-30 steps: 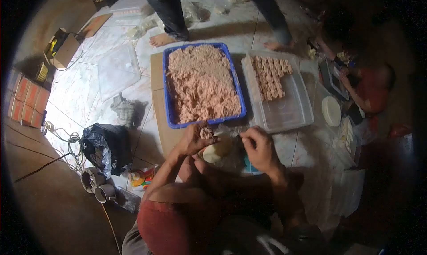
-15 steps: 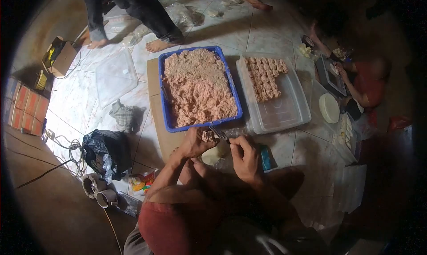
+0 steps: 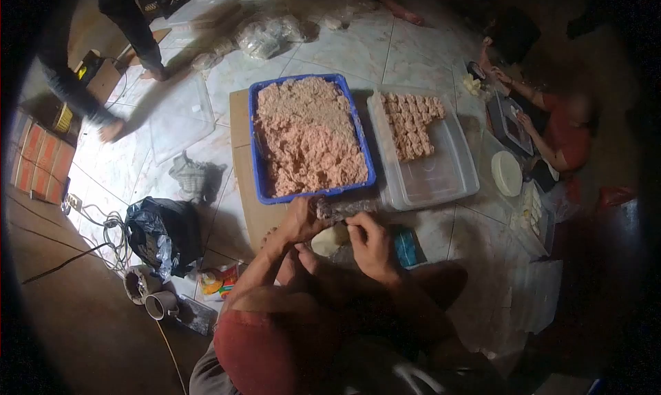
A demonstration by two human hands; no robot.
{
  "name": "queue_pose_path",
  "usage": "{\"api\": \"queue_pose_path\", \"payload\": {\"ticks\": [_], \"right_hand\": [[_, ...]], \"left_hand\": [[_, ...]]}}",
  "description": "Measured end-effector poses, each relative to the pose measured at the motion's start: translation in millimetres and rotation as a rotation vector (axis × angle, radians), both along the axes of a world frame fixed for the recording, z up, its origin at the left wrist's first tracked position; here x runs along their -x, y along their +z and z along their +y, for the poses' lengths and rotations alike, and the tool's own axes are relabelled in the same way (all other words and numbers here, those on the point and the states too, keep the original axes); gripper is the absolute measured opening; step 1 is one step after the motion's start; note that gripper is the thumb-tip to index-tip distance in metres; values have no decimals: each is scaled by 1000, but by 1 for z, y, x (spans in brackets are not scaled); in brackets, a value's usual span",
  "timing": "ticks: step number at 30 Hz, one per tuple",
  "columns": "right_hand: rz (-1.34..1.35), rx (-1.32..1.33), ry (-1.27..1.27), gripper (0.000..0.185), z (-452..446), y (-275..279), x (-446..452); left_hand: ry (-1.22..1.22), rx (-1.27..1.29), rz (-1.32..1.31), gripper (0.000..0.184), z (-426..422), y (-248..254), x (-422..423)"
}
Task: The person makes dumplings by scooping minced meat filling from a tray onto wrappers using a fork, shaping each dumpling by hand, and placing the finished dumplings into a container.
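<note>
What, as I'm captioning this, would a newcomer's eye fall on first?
Probably the blue tray heaped with pinkish mixture, in the centre. Next, small clumps in rows inside the clear plastic box to its right. Below the tray, the left hand and right hand nearly meet.

"What clothes the figure?"
"Dull red cloth (image 3: 253,354), near left; grey cloth (image 3: 206,378) beside it; dark cloth (image 3: 385,364) with pale streaks, near centre."
"And the limbs?"
"Left hand (image 3: 303,220) and right hand (image 3: 374,242), both bare."

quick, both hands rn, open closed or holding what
Left hand: closed around a small pinkish lump, partly hidden.
Right hand: fingers curled closed; can't tell if it holds anything.
</note>
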State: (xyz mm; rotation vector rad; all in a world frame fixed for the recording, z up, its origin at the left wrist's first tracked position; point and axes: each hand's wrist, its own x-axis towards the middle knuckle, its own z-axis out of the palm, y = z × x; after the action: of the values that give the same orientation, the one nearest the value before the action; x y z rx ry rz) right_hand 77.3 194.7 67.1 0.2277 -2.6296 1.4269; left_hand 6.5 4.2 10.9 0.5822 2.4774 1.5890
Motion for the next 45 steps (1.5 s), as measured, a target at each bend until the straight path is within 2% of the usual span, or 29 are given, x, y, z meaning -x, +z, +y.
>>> {"api": "queue_pose_path", "payload": {"ticks": [1,3,5,6,7,8,9,11,13,15,17,18,19,21,22,25,27,29,30,31,32,33,36,37,39,41,42,43,45], "right_hand": [[-5,-1,-5,8,3,-2,-4],[-42,-88,51,7,9,-1,1],[-85,28,-27,8,5,11,-2],[-54,62,-53,8,3,13,-2],[-26,94,-84,7,2,14,-4],[10,-43,44,8,6,-6,1],[-177,62,43,8,-2,2,-1],[-17,62,-16,8,1,-4,-1],[-16,107,-79,8,1,6,-1],[-27,152,-154,8,0,4,-8],[-96,92,12,9,-2,-11,-3],[18,72,-28,7,-2,-6,1],[-5,148,-92,6,3,1,1],[-20,247,-187,8,8,9,1],[68,168,-152,9,4,3,0],[-145,66,43,8,-2,-19,1],[112,59,-21,9,3,-14,25],[27,11,-79,16,7,5,55],[22,17,-86,16,10,0,72],[158,-152,-24,22,13,-12,92],[299,-323,37,29,15,-18,104],[310,-319,24,29,9,-9,103],[42,-167,179,44,-12,12,73],[23,-128,179,47,-15,6,60],[-38,-144,110,45,-7,-1,50],[-238,-5,-28,41,11,15,40],[-89,29,-55,38,37,-7,42],[-116,172,-113,38,59,0,41],[16,-1,-206,52,118,15,58]], "left_hand": [[-22,70,60,40,1,2,1],[-54,-25,102,42,-3,-1,5],[-68,-233,-228,43,-10,23,-5],[-80,-215,11,48,-11,16,-2],[-84,-215,1,48,-9,8,-3],[-66,-99,-8,50,-6,-1,-3],[-48,17,-3,51,-3,-6,2],[66,-61,140,48,-5,-15,5],[-3,-403,-172,42,-12,26,-7],[-33,-353,-212,39,-12,6,-5],[-16,13,35,38,-5,-4,2],[-21,-233,-15,36,-2,-2,1],[-18,-330,-90,38,-7,5,-3],[-15,-322,-26,42,-20,-3,0],[-17,-321,-36,42,-18,-11,-1],[-139,-92,-41,58,-11,-13,3],[17,-333,-196,71,-4,-3,-4],[-25,-322,-292,72,-13,0,-10],[23,-599,-453,68,-13,-20,-9],[73,-877,-607,66,-12,-30,-9],[60,-948,-585,61,-10,-27,-13],[46,-939,-578,61,-9,-23,-16],[1,-881,-411,60,-2,-8,-24],[-35,-810,-383,72,-1,-4,-22],[-129,-1093,-360,71,20,14,-30],[-91,-1075,-404,70,25,15,-33],[-25,-1058,-437,69,25,14,-35],[-34,-1058,-450,69,24,13,-35],[-133,-653,-474,60,21,7,-35]]}}
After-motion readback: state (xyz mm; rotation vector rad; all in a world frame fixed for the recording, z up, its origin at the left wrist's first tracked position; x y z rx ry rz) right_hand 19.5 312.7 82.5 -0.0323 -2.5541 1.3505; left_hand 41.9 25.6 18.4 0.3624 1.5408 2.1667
